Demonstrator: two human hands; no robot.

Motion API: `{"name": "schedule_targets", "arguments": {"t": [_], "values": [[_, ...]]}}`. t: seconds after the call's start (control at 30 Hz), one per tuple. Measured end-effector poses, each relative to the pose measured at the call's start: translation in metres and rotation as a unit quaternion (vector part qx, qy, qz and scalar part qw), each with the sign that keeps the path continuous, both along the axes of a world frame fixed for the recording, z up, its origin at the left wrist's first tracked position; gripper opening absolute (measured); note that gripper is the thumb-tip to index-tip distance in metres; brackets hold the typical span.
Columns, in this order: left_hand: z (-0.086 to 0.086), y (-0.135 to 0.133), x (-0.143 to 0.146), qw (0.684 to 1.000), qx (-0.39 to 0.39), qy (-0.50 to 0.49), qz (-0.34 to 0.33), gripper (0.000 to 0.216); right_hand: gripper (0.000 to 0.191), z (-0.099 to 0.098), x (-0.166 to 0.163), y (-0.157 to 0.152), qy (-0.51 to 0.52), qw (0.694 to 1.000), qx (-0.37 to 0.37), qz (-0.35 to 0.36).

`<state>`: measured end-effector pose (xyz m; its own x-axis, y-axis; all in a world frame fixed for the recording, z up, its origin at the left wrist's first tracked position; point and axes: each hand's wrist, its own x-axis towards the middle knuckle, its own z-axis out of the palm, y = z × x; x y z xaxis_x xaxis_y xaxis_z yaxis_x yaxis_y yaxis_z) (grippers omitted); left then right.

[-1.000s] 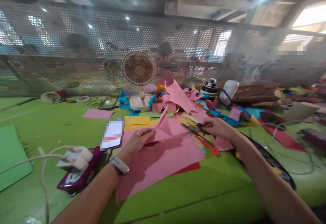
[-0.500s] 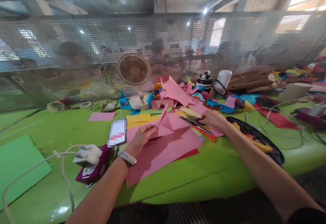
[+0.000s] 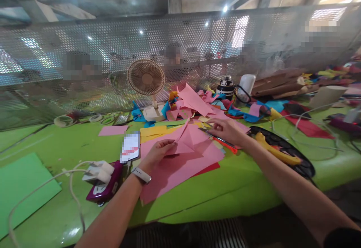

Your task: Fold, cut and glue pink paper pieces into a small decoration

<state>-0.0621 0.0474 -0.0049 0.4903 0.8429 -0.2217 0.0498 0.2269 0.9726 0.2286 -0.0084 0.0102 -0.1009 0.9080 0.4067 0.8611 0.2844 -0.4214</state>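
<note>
My left hand (image 3: 156,153) pinches the corner of a folded pink paper piece (image 3: 183,139) that stands up from a larger pink sheet (image 3: 180,165) on the green table (image 3: 225,187). A watch sits on that wrist. My right hand (image 3: 227,130) hovers just right of the fold, fingers curled, over the red-handled scissors (image 3: 222,142) that lie on the paper. I cannot see whether those fingers hold anything.
A phone (image 3: 129,147), a purple power strip with white plugs (image 3: 103,182) and a green sheet (image 3: 19,187) lie to the left. A small fan (image 3: 146,78), coloured paper scraps (image 3: 194,107), a bottle (image 3: 225,87) and a black tray (image 3: 284,152) stand behind and right. People sit beyond the mesh screen (image 3: 84,63).
My right hand has moved left off the scissors toward the folded pink piece. The left hand keeps its pinch on the fold; the view has shifted slightly down.
</note>
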Motion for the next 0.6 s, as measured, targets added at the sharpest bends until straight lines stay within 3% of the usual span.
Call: {"name": "schedule_targets", "arguments": {"t": [0.07, 0.13, 0.33, 0.43, 0.6], "values": [[0.001, -0.003, 0.001, 1.0, -0.014, -0.002, -0.013, 0.032, 0.04, -0.005, -0.022, -0.005, 0.009, 0.991, 0.026, 0.13], [0.002, -0.006, 0.001, 1.0, -0.023, 0.002, -0.018, 0.033, 0.04, -0.012, -0.039, -0.009, 0.0, 0.976, 0.041, 0.213], [0.001, -0.008, 0.002, 0.997, -0.031, 0.006, -0.075, 0.031, 0.03, -0.025, -0.045, -0.008, 0.021, 0.95, 0.057, 0.307], [-0.001, -0.007, 0.001, 0.995, -0.027, 0.012, -0.094, 0.031, 0.027, -0.03, -0.044, -0.006, 0.06, 0.952, 0.064, 0.294], [0.002, -0.008, -0.002, 0.994, 0.002, 0.009, -0.105, 0.036, 0.022, -0.032, -0.057, -0.012, 0.013, 0.977, 0.129, 0.171]]}}
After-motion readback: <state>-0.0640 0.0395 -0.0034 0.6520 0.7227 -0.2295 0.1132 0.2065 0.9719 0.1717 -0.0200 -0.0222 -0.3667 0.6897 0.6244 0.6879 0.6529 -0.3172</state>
